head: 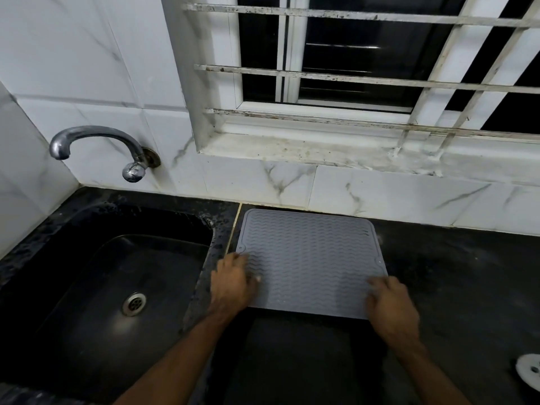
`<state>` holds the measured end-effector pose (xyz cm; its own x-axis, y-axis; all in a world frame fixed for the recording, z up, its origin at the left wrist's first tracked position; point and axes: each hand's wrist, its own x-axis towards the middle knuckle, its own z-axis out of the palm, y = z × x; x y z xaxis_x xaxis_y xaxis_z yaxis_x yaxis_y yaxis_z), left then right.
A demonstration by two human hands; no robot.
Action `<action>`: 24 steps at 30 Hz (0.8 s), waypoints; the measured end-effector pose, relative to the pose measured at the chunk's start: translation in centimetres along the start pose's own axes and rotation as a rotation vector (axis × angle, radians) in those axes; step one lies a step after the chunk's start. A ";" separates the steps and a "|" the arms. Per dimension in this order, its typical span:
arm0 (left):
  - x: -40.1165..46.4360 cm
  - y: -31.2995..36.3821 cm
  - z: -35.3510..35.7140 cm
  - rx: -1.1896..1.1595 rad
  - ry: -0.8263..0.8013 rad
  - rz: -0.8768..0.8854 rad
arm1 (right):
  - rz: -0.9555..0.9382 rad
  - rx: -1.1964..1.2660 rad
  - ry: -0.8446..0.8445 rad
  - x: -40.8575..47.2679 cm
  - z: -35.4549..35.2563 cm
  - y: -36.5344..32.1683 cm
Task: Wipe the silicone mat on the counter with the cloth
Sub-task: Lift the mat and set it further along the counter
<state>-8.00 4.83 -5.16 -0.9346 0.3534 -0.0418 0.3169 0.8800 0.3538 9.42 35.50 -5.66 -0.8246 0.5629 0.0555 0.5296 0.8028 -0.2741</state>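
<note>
Head view: silicone mat (312,258), grey with a wavy ribbed surface, lies flat on the black counter (455,273), its far edge just beside the marble-patterned wall tiles (380,194) and its left edge near the seam that runs beside the sink.

Left hand (233,280) rests on the mat's near left corner, fingers curled down onto the edge, thumb side toward the sink. Right hand (393,308) covers the near right corner, fingers bent and pressed onto the mat. Both are blurred, so whether either is pinching the mat's edge or only pressing on it cannot be told. Neither hand holds a cloth in this view.

Black sink (58,287) sits to the left of the mat, with a round metal drain (134,304) in its floor. Chrome tap (96,147) juts from the tiled wall above the sink's far side, its spout curving toward the left. Behind the mat, above the tiles, a stained window sill (306,149) carries a white frame with horizontal metal bars (321,76) across dark glass. At the lower right edge, a white round object (530,371) lies on the counter, cut off by the frame, well apart from the mat. Counter space between the forearms and to the mat's right is bare dark stone.
</note>
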 end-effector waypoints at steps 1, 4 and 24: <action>-0.3 0.6 0.9 0.050 -0.041 0.051 | -0.053 -0.030 -0.025 -0.4 0.9 -0.7; -1.1 0.9 3.1 0.162 -0.282 0.079 | -0.075 -0.113 -0.170 -1.1 3.0 -1.8; -15.1 22.3 5.7 -0.010 -0.489 0.494 | 0.295 0.068 -0.359 -15.4 -9.6 12.7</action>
<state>14.07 20.98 -2.00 -0.5004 0.8163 -0.2886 0.6827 0.5770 0.4483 30.77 38.86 -0.73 -0.6635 0.6521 -0.3667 0.7476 0.5970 -0.2911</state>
